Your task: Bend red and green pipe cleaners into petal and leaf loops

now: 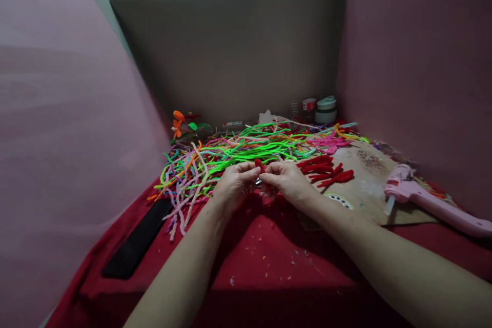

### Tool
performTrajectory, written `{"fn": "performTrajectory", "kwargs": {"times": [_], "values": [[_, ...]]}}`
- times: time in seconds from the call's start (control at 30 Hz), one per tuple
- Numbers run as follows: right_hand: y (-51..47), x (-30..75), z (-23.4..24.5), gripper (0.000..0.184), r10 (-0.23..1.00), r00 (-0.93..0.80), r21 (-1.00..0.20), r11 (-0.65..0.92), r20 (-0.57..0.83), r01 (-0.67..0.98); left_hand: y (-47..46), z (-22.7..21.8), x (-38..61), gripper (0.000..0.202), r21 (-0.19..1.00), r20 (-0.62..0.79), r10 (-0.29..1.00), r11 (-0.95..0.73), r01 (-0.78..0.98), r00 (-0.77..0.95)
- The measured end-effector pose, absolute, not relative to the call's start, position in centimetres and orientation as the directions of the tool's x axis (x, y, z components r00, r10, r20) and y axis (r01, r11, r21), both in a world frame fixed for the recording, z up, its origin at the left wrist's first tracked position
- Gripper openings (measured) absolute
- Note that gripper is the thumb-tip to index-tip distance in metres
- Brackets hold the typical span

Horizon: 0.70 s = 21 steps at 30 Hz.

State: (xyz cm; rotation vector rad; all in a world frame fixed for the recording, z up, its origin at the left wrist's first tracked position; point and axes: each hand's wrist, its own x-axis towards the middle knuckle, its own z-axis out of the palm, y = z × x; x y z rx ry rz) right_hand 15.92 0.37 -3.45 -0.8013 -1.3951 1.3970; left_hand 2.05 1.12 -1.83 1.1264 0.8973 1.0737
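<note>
My left hand [233, 184] and my right hand [286, 180] meet at the middle of the red cloth [269, 261], fingers pinched together on a small red pipe cleaner piece [260, 165] held between them. Just behind the hands lies a tangled heap of pipe cleaners [238, 151] in green, pink, orange and purple. Several bent red pipe cleaner pieces [326, 169] lie to the right of my right hand on a cardboard sheet [369, 189].
A pink glue gun [430, 200] lies at the right on the cardboard. A black flat bar [138, 241] rests at the left on the cloth. Jars and a lidded tub [326, 109] stand at the back wall, with orange pipe-cleaner flowers [179, 123] at back left.
</note>
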Motion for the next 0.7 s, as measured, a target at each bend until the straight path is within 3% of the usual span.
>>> {"fn": "performTrajectory", "kwargs": {"times": [0.2,0.37,0.43,0.5,0.57,0.63,0.7], "values": [[0.7,15.9,-4.5,0.018,0.901,-0.38,-0.97,0.144,0.21,-0.195,0.9,-1.5,2.0,0.02,0.998,0.024,0.991,-0.016,-0.062,0.13],[0.8,15.9,-4.4,0.023,0.913,-0.363,-0.977,0.13,0.184,-0.168,0.6,-1.4,2.4,0.018,0.995,0.061,0.991,-0.07,0.076,0.123],[0.8,15.9,-4.3,0.022,0.932,-0.344,-0.987,0.068,0.115,-0.146,0.3,-1.4,2.7,0.013,0.937,0.211,0.974,-0.227,0.266,0.088],[0.8,15.9,-4.2,0.021,0.943,-0.33,-0.993,0.007,0.046,-0.118,0.0,-1.5,3.0,0.007,0.782,0.431,0.898,-0.421,0.459,0.09],[0.8,15.9,-4.1,0.021,0.942,-0.333,-0.993,0.007,0.046,-0.117,-0.1,-1.4,3.1,0.006,0.671,0.543,0.832,-0.511,0.538,0.113],[0.7,15.9,-4.0,0.023,0.939,-0.332,-0.987,0.048,0.096,-0.151,0.0,-1.1,2.9,0.009,0.734,0.473,0.875,-0.457,0.503,0.104],[0.6,15.9,-3.8,0.024,0.941,-0.304,-0.976,0.087,0.145,-0.198,0.1,-0.6,2.6,0.02,0.852,0.31,0.943,-0.331,0.405,0.119]]}}
